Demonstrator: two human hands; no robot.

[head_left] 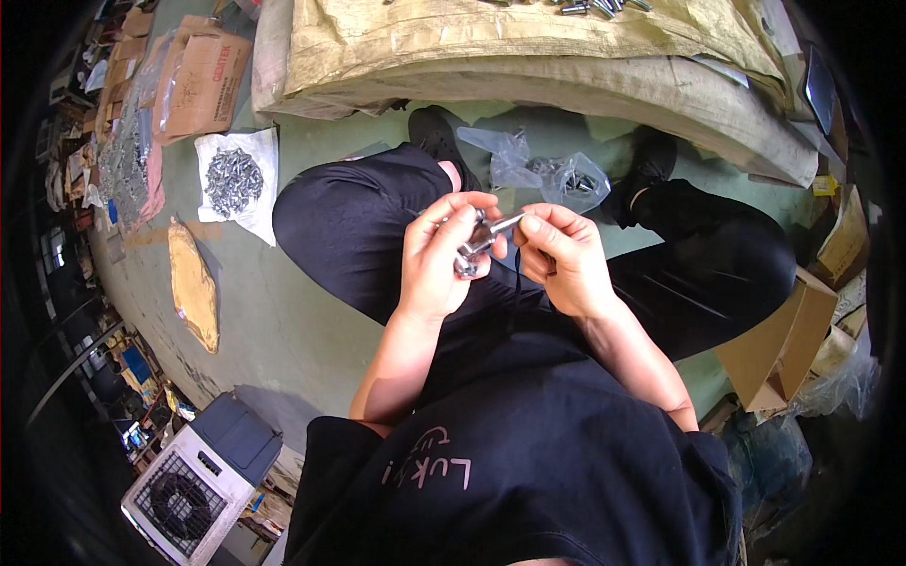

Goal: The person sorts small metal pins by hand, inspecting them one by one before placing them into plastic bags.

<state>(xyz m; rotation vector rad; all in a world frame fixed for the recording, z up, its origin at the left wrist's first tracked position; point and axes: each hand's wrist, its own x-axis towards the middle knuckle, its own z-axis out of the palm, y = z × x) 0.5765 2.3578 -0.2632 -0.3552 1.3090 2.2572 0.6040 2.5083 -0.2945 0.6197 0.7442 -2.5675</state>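
My left hand [432, 259] is closed around several shiny metal parts [467, 264], cylindrical in shape, which stick out between its fingers and thumb. One slim, tapered metal piece [505, 224] points from there toward my right hand [571, 259]. The thumb and forefinger of my right hand pinch at its tip, while the other fingers curl under. Whether the right fingers also hold a separate small part is too small to tell. Both hands are above my lap, close together. Beyond them on the floor lies a clear plastic bag [576, 184] with dark metal parts inside.
A bench covered in yellowish sheeting [528, 38] stands ahead, with small metal parts [604, 8] on top. At left on the floor are a white sack [262, 203] of metal parts, cardboard [200, 80] and an air cooler [184, 495]. An open carton [779, 344] stands at right.
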